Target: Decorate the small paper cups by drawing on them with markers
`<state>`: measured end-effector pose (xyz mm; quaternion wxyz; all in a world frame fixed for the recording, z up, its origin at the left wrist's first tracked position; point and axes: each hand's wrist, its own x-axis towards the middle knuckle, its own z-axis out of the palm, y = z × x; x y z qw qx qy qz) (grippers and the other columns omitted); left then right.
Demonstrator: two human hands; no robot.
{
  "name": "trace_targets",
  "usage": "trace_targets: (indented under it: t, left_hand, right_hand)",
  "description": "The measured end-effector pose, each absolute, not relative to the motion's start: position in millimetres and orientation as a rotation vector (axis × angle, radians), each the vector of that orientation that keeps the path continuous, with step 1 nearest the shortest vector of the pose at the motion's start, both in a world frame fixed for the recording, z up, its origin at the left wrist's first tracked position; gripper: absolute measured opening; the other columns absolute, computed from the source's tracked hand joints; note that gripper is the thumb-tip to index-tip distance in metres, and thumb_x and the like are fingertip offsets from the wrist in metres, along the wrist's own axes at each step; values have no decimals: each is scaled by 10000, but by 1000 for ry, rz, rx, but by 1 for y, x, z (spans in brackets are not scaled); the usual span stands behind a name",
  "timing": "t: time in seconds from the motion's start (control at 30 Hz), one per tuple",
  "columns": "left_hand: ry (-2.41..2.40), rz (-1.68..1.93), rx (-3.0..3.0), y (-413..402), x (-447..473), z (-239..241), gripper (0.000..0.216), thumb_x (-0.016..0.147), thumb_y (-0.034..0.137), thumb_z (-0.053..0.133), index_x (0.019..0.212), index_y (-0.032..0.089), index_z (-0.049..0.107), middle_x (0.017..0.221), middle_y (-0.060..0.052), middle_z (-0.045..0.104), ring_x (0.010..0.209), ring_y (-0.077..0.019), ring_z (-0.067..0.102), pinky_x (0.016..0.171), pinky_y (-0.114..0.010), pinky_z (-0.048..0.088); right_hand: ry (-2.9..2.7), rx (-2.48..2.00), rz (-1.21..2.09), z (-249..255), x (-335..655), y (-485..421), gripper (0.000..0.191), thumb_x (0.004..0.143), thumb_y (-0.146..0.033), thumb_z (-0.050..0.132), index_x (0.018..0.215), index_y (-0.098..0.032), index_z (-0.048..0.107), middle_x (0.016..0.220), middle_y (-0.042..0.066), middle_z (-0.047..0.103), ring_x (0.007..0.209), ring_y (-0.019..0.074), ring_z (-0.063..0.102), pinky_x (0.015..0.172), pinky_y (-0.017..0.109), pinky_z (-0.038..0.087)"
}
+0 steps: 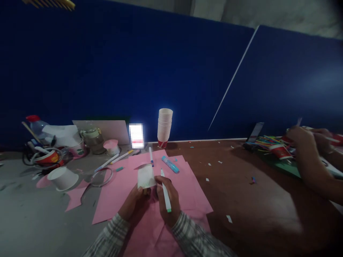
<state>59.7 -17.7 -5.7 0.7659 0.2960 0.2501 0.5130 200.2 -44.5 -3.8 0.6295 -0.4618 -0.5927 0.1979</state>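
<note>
My left hand (135, 200) grips a white paper cup (146, 176) from below, above pink paper sheets (111, 194). Faint green marks show on the cup near its rim. Between the fingers of my right hand (169, 196) is a white marker (166, 194) with a green end, its tip pointing up and away beside the cup. Just beyond the cup lie a light-blue tube (170, 164) and a white marker with a dark-blue end (151, 157). A teal cap (119, 169) rests on the paper to the left.
A tall stack of paper cups (164, 126) stands by the blue partition (166, 64). On the left are a tipped white cup (63, 178), a tape ring (102, 177) and a glass jar (92, 141). At right, another person's arm (313, 157) reaches over coloured sticks (264, 142). Paper scraps dot the brown tabletop (241, 207).
</note>
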Motion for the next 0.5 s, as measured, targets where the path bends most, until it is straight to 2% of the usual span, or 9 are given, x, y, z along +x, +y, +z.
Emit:
trace_targets:
  t: [0.13, 0.33, 0.5]
  left_hand:
    - [511, 1083, 630, -14, 59, -11, 306, 796, 461, 825, 863, 177, 730, 819, -40, 639, 820, -193, 582, 827, -337, 512]
    - [504, 1051, 581, -12, 55, -15, 293, 799, 425, 830, 822, 163, 701, 772, -32, 633, 748, -181, 573, 759, -325, 500]
    - [507, 1037, 553, -10, 54, -15, 334, 772, 458, 849, 914, 173, 749, 816, -36, 667, 790, -190, 592, 783, -333, 507]
  right_hand:
    - [-1388, -1045, 409, -11, 200, -45, 310, 1004, -214, 530, 1286, -233, 657, 1173, 135, 751, 1091, 276, 730, 934, 456, 610]
    - [-1364, -1043, 444, -16, 201, -45, 296, 1019, -259, 529, 1277, -249, 673, 1188, 123, 754, 1111, 279, 726, 954, 467, 605]
    - [-1348, -1037, 496, -4, 203, -46, 301, 1038, -322, 500, 1272, -269, 681, 1173, 105, 756, 1090, 270, 723, 940, 448, 594]
